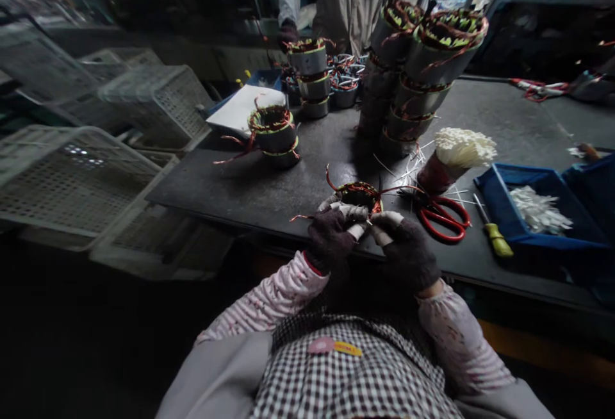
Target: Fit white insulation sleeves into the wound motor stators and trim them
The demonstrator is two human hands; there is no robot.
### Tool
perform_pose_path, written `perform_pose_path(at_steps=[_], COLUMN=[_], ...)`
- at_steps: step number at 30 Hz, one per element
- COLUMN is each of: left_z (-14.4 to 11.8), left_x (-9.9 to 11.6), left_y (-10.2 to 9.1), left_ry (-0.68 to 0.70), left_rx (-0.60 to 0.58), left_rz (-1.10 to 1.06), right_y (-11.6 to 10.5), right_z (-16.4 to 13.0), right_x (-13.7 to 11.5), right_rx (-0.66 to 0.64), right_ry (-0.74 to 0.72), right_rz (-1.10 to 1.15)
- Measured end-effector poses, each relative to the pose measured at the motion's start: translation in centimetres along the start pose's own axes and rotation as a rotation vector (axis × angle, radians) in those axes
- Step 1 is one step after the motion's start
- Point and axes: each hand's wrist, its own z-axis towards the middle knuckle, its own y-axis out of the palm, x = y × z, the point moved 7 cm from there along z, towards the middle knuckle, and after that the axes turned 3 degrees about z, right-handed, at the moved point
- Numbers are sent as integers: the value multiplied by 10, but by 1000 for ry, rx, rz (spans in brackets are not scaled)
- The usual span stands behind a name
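Note:
A motor stator (360,192) with copper windings sits at the table's near edge, its copper leads sticking out to both sides. My left hand (334,232), in a dark fingerless glove with whitish wrapped fingertips, is closed on the stator's near rim. At the same rim, my right hand (406,243), gloved alike, pinches close to the left fingertips. What lies between the right fingers is too small to make out. Red-handled scissors (444,219) lie just right of my right hand.
Wound stators stand singly (273,137) and in tall stacks (423,92). A bundle of white ties (456,150), a yellow-handled screwdriver (497,239) and a blue bin (509,198) of white pieces are at right. Plastic crates (72,182) stand left. A person (346,2) stands opposite.

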Motion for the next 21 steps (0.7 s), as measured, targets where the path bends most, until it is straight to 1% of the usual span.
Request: perform_pose_path(at_steps=[3, 5, 8, 10, 13, 15, 18, 21], left_z=[0, 0, -1, -1, -1, -1, -1, 0], left_x=[2, 2, 2, 2, 2, 2, 4, 5], left_y=[0, 0, -1, -1, -1, -2, -2, -3], left_ry=[5, 4, 9, 15, 4, -1, -3, -10], left_rx=[-2, -1, 11, 10, 10, 12, 9, 1], left_rz=[-22, -36, -45, -52, -64, -64, -57, -64], right_y=[-1, -1, 0, 2, 2, -1, -1, 3], right_z=[-2, -4, -3, -3, -5, -6, -3, 2], right_x=[0, -6, -10, -6, -3, -7, -10, -5], right_rx=[23, 33, 46, 31, 12, 28, 33, -10], right_ry=[8, -58, -143, -123, -90, -124, -180, -146], right_rz=[13, 21, -29, -59, -27, -6, -46, -109])
